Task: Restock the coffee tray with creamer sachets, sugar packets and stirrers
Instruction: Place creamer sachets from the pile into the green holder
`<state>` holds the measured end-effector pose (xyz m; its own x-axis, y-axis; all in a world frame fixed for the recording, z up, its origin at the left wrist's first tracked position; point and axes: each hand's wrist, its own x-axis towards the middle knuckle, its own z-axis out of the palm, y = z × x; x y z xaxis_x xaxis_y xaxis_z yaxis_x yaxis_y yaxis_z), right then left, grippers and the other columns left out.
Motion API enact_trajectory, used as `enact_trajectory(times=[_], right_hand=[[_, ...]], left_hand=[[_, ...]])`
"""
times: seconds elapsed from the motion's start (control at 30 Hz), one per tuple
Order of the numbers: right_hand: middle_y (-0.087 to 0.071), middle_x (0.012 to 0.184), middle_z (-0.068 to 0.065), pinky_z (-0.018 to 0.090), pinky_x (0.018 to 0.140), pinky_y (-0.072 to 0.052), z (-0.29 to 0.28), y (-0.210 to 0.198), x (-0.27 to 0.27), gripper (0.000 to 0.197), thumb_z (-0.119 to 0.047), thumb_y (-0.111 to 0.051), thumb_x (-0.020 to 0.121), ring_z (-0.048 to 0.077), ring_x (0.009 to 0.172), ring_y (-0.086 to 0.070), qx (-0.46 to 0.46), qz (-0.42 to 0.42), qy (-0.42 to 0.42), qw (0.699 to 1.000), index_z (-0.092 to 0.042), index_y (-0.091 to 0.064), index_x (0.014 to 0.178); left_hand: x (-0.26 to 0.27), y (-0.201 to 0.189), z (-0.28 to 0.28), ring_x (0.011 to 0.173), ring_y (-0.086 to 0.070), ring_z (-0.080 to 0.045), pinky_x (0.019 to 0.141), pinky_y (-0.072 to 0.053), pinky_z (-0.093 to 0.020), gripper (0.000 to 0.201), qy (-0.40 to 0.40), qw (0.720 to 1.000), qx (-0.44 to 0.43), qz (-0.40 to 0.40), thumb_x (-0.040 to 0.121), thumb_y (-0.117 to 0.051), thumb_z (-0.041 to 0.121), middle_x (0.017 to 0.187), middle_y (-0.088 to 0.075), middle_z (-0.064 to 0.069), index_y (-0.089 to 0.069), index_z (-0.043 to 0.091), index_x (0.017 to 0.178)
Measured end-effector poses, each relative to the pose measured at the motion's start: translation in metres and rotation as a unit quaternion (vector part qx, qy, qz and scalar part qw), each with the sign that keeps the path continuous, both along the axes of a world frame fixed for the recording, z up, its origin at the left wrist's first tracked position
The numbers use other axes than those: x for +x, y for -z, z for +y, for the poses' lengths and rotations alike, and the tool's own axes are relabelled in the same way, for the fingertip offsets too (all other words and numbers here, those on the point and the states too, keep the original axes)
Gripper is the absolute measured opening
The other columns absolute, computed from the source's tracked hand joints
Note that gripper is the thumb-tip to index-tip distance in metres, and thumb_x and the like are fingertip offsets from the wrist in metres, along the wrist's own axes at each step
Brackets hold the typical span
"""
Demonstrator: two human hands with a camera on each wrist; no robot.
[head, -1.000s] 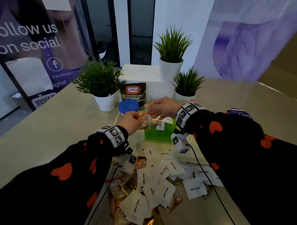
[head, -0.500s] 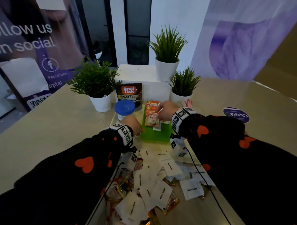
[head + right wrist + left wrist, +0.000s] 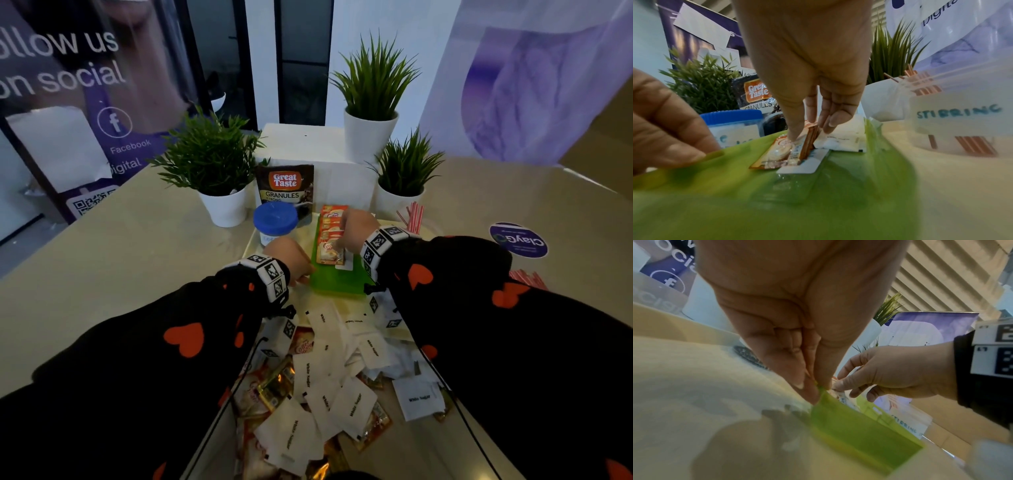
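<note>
A green tray [image 3: 337,279] stands on the counter with a row of orange creamer sachets [image 3: 330,231] along its left half. My right hand [image 3: 339,246] reaches in from the right. In the right wrist view my right hand [image 3: 812,129] pinches the near creamer sachets [image 3: 783,149] of the row between fingers and thumb, next to white sugar packets [image 3: 840,139]. My left hand [image 3: 306,274] pinches the tray's near-left rim. The left wrist view shows my left hand [image 3: 816,391] on that green tray [image 3: 859,426]. A loose pile of sugar packets [image 3: 329,377] and creamers lies nearer me.
Red-striped stirrers [image 3: 412,216] stand in a clear container [image 3: 953,116] marked STIRRING, right of the tray. A blue-lidded jar [image 3: 275,219], a coffee granules pouch [image 3: 285,185], a white box [image 3: 308,147] and three potted plants [image 3: 219,164] crowd the back. More stirrers [image 3: 527,279] lie at right.
My right hand took the creamer sachets from my left hand and lowered them into the green tray. My left hand dropped to the tray's rim and took hold of it.
</note>
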<state>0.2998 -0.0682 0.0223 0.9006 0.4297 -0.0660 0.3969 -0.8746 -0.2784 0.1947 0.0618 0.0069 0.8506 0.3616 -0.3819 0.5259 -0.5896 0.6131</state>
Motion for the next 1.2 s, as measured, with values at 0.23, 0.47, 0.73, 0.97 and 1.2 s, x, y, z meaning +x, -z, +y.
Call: enact_trajectory(times=[0.23,0.47,0.73,0.97,1.2], right_hand=[[-0.063,0.106,0.005,0.031,0.074,-0.047,-0.002,-0.018,-0.020,0.039,-0.029,-0.080,0.082,0.022,0.094,-0.060,0.139,0.005,-0.021,0.990,-0.017,-0.057,0.111],[-0.063,0.087,-0.006,0.029,0.074,-0.053,0.011,-0.024,-0.088,0.021,-0.024,-0.081,0.083,0.014,0.083,-0.061,0.082,0.063,-0.210,0.972,-0.014,-0.071,0.099],[-0.052,0.080,-0.011,0.028,0.066,-0.043,0.024,-0.008,-0.146,0.029,-0.020,-0.080,0.081,0.015,0.081,-0.053,-0.176,0.062,-0.361,0.914,-0.025,-0.072,0.108],[-0.040,0.080,-0.015,0.030,0.073,-0.038,0.017,-0.002,-0.153,0.047,-0.031,-0.081,0.082,0.017,0.089,-0.049,-0.215,0.028,-0.379,0.899,-0.024,-0.065,0.125],[-0.050,0.102,-0.002,0.030,0.074,-0.038,0.011,0.000,-0.157,0.049,-0.033,-0.081,0.083,0.017,0.092,-0.048,-0.220,0.030,-0.363,0.905,-0.022,-0.063,0.127]], left_hand=[[-0.023,-0.017,0.009,0.077,-0.074,-0.013,0.069,-0.055,-0.026,0.028,0.013,0.996,0.054,-0.069,0.092,-0.069,0.038,0.084,-0.076,0.000,-0.074,0.010,0.089],[-0.077,-0.027,0.030,0.069,-0.070,-0.012,0.057,-0.048,-0.022,0.022,0.068,0.987,0.142,0.034,0.089,-0.073,0.033,0.078,-0.076,0.001,-0.074,0.011,0.086],[-0.119,-0.008,0.038,0.090,-0.062,-0.012,0.079,-0.051,-0.026,0.047,0.147,0.958,0.230,0.081,0.066,-0.090,0.038,0.092,-0.067,0.009,-0.073,0.028,0.108],[-0.139,-0.001,0.029,0.115,-0.057,-0.020,0.095,-0.051,-0.036,0.094,0.185,0.952,0.224,0.099,0.059,-0.095,0.033,0.128,-0.060,0.002,-0.045,0.027,0.138],[-0.152,0.008,0.028,0.104,-0.059,-0.019,0.089,-0.054,-0.035,0.099,0.164,0.962,0.200,0.081,0.059,-0.095,0.031,0.117,-0.063,0.003,-0.037,0.026,0.140]])
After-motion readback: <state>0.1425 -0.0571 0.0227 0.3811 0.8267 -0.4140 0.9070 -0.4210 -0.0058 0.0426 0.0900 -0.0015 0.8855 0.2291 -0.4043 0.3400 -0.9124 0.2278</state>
